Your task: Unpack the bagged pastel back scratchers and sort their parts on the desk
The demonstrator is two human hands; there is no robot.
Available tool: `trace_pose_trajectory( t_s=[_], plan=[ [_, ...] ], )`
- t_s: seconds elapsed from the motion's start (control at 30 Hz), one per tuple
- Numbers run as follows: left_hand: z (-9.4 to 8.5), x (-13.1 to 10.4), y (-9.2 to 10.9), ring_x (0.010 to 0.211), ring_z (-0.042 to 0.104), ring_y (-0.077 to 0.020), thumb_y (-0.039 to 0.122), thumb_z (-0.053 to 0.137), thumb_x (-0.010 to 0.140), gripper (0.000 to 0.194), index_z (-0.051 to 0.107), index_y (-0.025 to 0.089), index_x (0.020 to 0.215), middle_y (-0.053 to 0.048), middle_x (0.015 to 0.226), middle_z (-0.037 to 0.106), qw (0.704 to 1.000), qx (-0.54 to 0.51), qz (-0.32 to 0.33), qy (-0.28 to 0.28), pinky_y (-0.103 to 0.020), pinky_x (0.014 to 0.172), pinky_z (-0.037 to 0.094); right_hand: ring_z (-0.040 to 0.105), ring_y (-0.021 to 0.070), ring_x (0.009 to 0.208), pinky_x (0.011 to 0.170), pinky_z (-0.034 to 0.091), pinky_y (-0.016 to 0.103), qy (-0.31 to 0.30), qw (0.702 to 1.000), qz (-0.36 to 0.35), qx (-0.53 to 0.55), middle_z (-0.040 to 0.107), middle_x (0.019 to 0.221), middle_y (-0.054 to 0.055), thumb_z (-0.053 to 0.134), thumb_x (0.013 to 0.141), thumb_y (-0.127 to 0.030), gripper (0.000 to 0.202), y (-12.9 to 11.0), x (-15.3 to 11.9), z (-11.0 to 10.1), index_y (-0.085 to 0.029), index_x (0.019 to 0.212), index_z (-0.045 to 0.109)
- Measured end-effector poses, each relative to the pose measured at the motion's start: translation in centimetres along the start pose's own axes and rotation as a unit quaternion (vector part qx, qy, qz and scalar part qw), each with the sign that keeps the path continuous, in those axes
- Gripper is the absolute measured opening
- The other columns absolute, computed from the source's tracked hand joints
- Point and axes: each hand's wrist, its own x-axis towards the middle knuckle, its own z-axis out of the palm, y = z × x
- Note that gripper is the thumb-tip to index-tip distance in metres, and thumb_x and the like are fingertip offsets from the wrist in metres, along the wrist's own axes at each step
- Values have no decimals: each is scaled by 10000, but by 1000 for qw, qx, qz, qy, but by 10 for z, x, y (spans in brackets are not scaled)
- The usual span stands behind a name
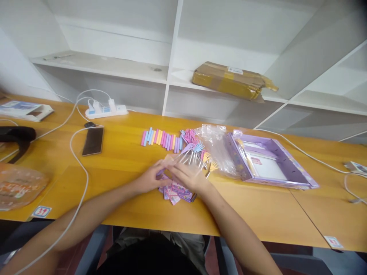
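Note:
Near the middle of the table, my left hand (pixel 151 177) is closed on a small purple item, partly hidden by the fingers. My right hand (pixel 187 175) is beside it, blurred, with its fingers bent over a pinkish clear piece (pixel 169 159) between the hands; its grip is hard to make out. Beneath the hands lies a pile of pink and purple printed cards (pixel 177 191). Just beyond are metal rods with small hand-shaped ends in purple, blue (pixel 198 146), pink and yellow (pixel 213 166). Several pastel sticks (pixel 162 139) lie in a row behind my left hand.
Clear plastic bags (pixel 216 147) lie beside an open purple box (pixel 295 162) on the right. A black phone (pixel 93 141), a white power strip (pixel 107 111), cables and an orange package (pixel 21 186) are on the left. A taped carton (pixel 229 79) rests on the shelf.

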Motion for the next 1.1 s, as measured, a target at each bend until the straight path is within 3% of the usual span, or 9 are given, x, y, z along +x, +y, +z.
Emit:
trace_pose_trajectory(
  t_s=[0.2,0.33,0.47,0.6,0.7,0.8,0.97,1.03,1.1],
  plan=[
    [9,1,16,1041,713,-285,504,715,956,372,791,220,1185,-108,1111,777,997,-47,-24,61,-432,954,579,715,221,1065,800,594,327,-11,995,-26,92,733,1157,123,455,1018,-100,471,-18,14,6,-182,1475,534],
    [6,3,15,812,682,-205,613,643,979,462,769,175,903,-80,900,737,985,-122,-79,97,-327,755,572,670,196,861,719,558,326,73,968,189,150,680,1007,78,517,1022,-168,165,-7,6,9,-221,1150,605],
    [6,3,7,691,598,-157,610,709,935,466,713,169,785,-42,805,663,984,-139,-82,76,-283,658,501,569,141,616,548,488,270,49,836,424,346,604,817,-13,613,1032,-441,230,2,4,14,-236,1110,543],
    [10,0,6,680,562,-165,570,746,913,423,714,182,748,-28,772,609,991,-103,-71,47,-300,649,472,571,152,593,527,499,272,5,712,470,521,602,753,-31,688,941,-623,433,0,8,21,-242,1125,594],
    [12,-3,9,799,605,-196,570,772,887,396,742,191,778,-43,868,609,993,-93,-57,44,-335,766,514,600,175,664,634,542,309,22,700,473,535,641,770,2,789,863,-611,416,-6,11,26,-234,970,650],
    [8,-4,14,956,632,-226,578,758,902,400,748,191,803,-68,1006,600,992,-92,-43,77,-361,892,518,585,182,737,724,536,316,106,705,492,498,616,824,10,671,954,-622,370,-2,10,24,-259,1010,627],
    [-6,-1,17,1021,619,-234,545,727,946,366,712,187,873,-60,1025,629,967,-91,-65,231,-354,957,479,563,187,829,773,523,312,264,713,477,440,551,904,25,497,1040,-622,363,20,2,1,-266,988,538],
    [-11,0,15,951,609,-215,545,725,950,360,698,187,917,-43,985,638,953,-96,-78,276,-331,897,478,523,162,704,649,494,288,248,705,455,484,512,836,5,537,1033,-604,353,23,0,-8,-259,961,552],
    [-14,1,13,888,600,-196,543,728,950,360,674,189,921,-25,925,636,946,-113,-78,295,-313,843,476,435,135,560,505,405,264,147,696,441,547,472,750,-24,539,1037,-611,367,17,-2,-12,-253,982,596]
  ],
)
